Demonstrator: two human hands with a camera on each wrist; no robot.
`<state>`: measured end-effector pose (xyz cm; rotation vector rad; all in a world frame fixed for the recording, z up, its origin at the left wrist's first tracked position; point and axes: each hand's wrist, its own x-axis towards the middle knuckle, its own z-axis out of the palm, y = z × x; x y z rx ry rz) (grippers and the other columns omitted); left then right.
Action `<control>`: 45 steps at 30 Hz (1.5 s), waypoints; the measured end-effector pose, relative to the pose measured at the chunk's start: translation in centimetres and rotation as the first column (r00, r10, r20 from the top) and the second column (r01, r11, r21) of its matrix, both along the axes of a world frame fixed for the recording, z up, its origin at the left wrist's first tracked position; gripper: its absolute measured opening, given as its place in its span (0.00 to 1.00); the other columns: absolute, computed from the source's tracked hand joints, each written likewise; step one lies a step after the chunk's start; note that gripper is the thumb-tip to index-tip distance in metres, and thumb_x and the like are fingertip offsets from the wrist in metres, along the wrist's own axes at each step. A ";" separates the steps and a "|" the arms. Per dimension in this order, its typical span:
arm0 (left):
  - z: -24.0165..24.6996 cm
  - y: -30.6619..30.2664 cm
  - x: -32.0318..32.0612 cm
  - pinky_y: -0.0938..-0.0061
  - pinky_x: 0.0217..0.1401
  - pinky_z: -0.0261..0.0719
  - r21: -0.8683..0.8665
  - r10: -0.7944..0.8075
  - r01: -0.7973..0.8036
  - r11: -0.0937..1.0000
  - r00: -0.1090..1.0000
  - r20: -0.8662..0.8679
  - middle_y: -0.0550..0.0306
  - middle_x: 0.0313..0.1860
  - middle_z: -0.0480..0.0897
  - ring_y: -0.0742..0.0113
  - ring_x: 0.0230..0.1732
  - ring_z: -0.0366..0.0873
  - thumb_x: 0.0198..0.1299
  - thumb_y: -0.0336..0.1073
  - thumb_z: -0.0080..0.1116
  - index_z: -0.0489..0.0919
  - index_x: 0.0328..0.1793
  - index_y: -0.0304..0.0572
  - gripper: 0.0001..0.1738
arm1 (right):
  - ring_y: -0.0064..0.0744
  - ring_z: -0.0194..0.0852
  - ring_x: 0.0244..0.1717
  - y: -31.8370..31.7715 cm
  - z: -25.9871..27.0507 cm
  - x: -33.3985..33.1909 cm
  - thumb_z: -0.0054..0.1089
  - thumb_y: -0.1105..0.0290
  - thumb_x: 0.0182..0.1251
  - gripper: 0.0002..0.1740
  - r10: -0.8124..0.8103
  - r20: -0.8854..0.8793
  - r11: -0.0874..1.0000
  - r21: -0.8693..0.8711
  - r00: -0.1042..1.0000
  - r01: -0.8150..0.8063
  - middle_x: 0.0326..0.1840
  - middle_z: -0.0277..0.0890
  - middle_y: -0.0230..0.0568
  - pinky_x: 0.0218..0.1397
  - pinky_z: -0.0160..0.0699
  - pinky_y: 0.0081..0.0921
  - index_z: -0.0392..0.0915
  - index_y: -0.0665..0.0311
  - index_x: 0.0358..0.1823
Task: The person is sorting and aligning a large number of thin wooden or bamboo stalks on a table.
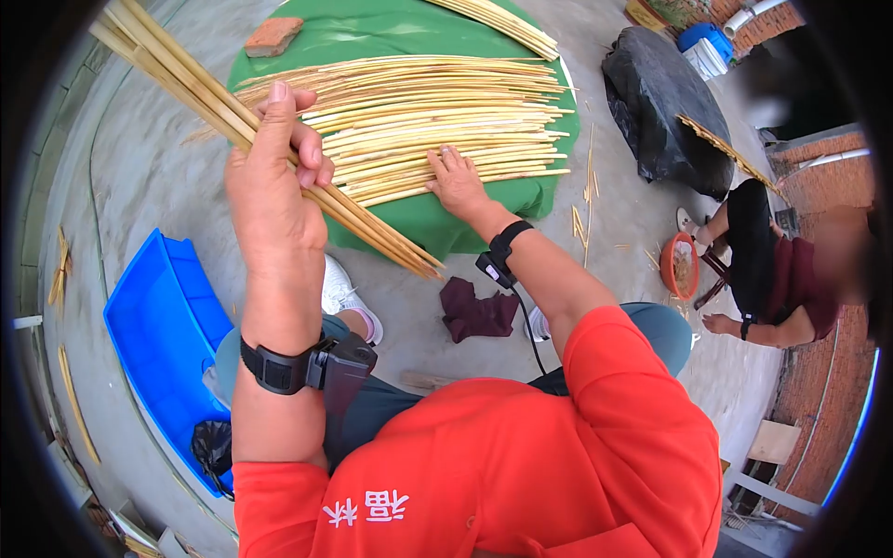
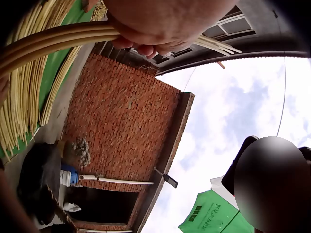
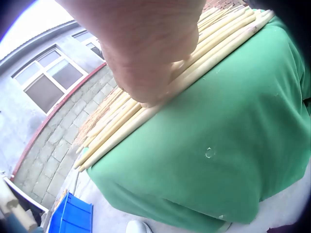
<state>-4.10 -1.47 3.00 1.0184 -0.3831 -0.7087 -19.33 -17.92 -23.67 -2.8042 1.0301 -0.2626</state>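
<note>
In the head view, the left hand (image 1: 284,172), at 10 o'clock, is clamped round a bundle of long, slender, straw-yellow plant stalks (image 1: 372,228) slanting from 10 toward 4 o'clock, its lower end near the centre. The right hand (image 1: 458,186), at 12 o'clock, has relaxed fingers resting on the near part of a row of pale yellow stalks (image 1: 400,139) spread over a green cloth (image 1: 521,200). A reddish, rough-edged brick piece (image 1: 273,37) lies at 11 o'clock, and a blue rectangular plastic tub (image 1: 167,316) stands near 9 o'clock.
</note>
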 end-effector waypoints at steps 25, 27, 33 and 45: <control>-1.2 -1.9 -1.7 0.83 0.18 0.55 -0.027 -0.081 0.081 0.996 0.997 0.011 0.65 0.13 0.63 0.80 0.13 0.53 0.62 0.43 0.54 0.73 0.41 0.33 0.17 | 0.49 0.32 0.74 5.3 1.3 -6.5 0.57 0.55 0.58 0.42 -0.015 -0.195 0.989 0.143 0.981 0.044 0.74 0.36 0.53 0.71 0.43 0.48 0.48 0.66 0.69; -0.8 -1.7 -2.3 0.83 0.18 0.55 -0.009 -0.059 0.060 0.998 0.998 0.023 0.66 0.13 0.63 0.80 0.13 0.53 0.61 0.44 0.55 0.73 0.41 0.33 0.17 | 0.48 0.32 0.74 5.9 1.3 -5.4 0.57 0.54 0.59 0.43 0.022 -0.187 0.986 0.168 0.982 0.010 0.74 0.35 0.52 0.71 0.44 0.48 0.47 0.65 0.69; -0.9 -1.8 -2.3 0.83 0.18 0.55 -0.012 -0.056 0.057 0.998 0.998 0.016 0.66 0.13 0.63 0.80 0.13 0.53 0.60 0.45 0.56 0.74 0.40 0.33 0.18 | 0.49 0.34 0.74 6.0 1.6 -5.4 0.57 0.53 0.58 0.44 -0.001 -0.268 0.986 0.161 0.963 0.046 0.74 0.35 0.52 0.70 0.45 0.47 0.45 0.64 0.70; -0.8 -1.4 -2.1 0.82 0.17 0.57 -0.015 -0.046 0.046 0.999 0.999 0.004 0.66 0.13 0.63 0.79 0.14 0.55 0.61 0.42 0.55 0.75 0.37 0.32 0.16 | 0.46 0.33 0.75 6.2 1.7 -5.4 0.58 0.54 0.58 0.46 -0.014 -0.299 0.986 0.154 0.954 0.063 0.75 0.33 0.50 0.71 0.43 0.46 0.43 0.61 0.71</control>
